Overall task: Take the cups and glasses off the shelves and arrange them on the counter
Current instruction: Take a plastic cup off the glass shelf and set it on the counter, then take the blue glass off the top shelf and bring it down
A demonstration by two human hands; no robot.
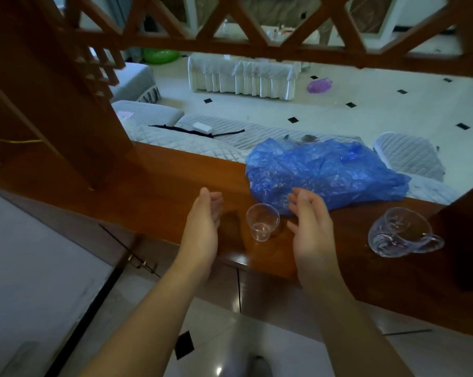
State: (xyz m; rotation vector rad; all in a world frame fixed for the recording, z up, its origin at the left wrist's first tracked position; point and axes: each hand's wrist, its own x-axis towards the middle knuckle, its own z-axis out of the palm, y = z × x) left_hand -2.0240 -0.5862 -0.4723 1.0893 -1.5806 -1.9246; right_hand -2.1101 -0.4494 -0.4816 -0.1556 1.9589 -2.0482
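Because the small clear glass [262,222] stands upright near the front edge of the wooden counter [159,183], the likeliest mishap is a knock: a finger or wrist brushing its rim could tip it, and it looks light enough to roll off toward the tiled floor [211,346] below. It sits between the two hands, touched by neither. The left hand [202,227] hovers just to its left, palm turned inward, fingers relaxed and gently bent, holding nothing. The right hand [310,227] hovers just to its right, fingers spread and loosely curved, also holding nothing; its fingertips lie over the edge of the crumpled blue plastic bag [325,172] behind the glass. That bag crowds the back of the counter, so sliding the glass away from the edge could snag it. Well apart to the right, a clear handled cup [401,232] stands close to the counter's edge too, beside a wooden post [463,235], and a careless sweep of the right arm could catch it.
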